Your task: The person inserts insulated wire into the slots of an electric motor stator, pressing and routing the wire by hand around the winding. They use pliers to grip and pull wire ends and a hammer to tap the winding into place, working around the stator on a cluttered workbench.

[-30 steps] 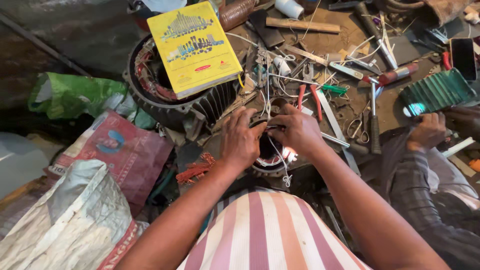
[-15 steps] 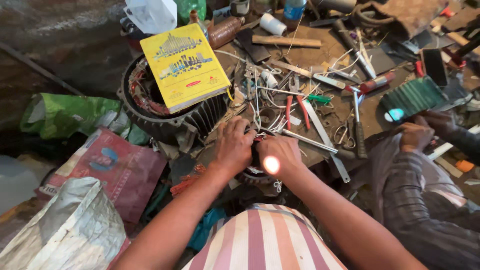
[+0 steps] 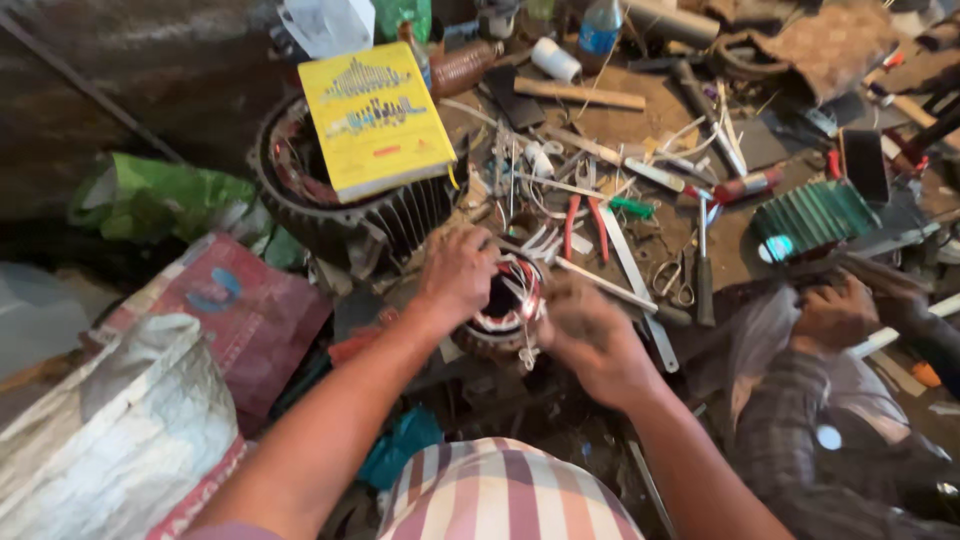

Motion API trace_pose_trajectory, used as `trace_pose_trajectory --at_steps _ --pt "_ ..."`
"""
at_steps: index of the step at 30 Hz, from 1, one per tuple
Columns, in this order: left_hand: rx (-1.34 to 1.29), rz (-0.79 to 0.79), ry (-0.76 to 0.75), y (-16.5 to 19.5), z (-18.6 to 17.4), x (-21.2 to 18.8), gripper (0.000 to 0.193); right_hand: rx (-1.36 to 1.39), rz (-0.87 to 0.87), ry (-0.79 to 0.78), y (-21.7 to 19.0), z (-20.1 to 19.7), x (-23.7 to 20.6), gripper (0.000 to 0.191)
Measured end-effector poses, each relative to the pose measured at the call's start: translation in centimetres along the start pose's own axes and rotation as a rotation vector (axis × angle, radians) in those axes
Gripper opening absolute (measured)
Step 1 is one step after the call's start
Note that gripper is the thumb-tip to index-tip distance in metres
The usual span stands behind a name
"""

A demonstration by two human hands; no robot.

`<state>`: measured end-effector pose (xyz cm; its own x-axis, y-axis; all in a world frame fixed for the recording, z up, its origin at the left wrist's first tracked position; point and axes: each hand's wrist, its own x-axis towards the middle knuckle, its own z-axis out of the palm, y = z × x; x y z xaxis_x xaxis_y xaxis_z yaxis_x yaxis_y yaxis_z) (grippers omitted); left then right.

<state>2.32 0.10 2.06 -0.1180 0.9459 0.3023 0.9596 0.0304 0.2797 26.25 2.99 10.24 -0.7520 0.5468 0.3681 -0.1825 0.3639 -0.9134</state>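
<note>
Thing in hand: a small round motor part (image 3: 505, 305), with copper wire coils and white slips of paper sticking out of it. It sits low on the messy bench (image 3: 620, 120), right in front of the person.
Left hand (image 3: 458, 270): rests on the left rim of the motor part, fingers curled over the edge and holding it.
Right hand (image 3: 590, 335): at the right rim, blurry. The fingers look bent in close, but I cannot tell what they pinch.
Done so far: the coils look like they sit inside the ring already.
Left to do: I think the paper slips and loose wire ends are not tidy yet, so the work looks about half done.
Nearby: a big dark motor shell (image 3: 345, 215) with a yellow book (image 3: 375, 118) on top, red-handled pliers (image 3: 585, 222), and scissors (image 3: 675, 280).
Someone else: another person's hand (image 3: 835, 315) rests at the right, well apart.
</note>
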Motion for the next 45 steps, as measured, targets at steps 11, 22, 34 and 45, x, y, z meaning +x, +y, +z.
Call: trace_pose_trajectory --at_steps 11,22,34,45 --pt "0.107 -0.001 0.100 0.7 1.3 -1.3 0.020 -0.503 0.002 0.032 -0.3 8.9 -5.9 0.012" --pt "-0.288 0.079 0.302 1.9 -2.6 -0.2 0.034 -0.574 0.099 0.138 -1.2 0.8 16.0 0.030" --pt "-0.678 0.052 0.094 2.9 -0.5 -4.3 0.013 -0.322 0.368 0.249 4.9 -7.8 9.4 0.029" --pt "-0.670 -0.127 -0.226 0.4 1.4 8.1 0.032 -1.248 0.502 -0.486 21.2 -10.6 2.4 0.036"
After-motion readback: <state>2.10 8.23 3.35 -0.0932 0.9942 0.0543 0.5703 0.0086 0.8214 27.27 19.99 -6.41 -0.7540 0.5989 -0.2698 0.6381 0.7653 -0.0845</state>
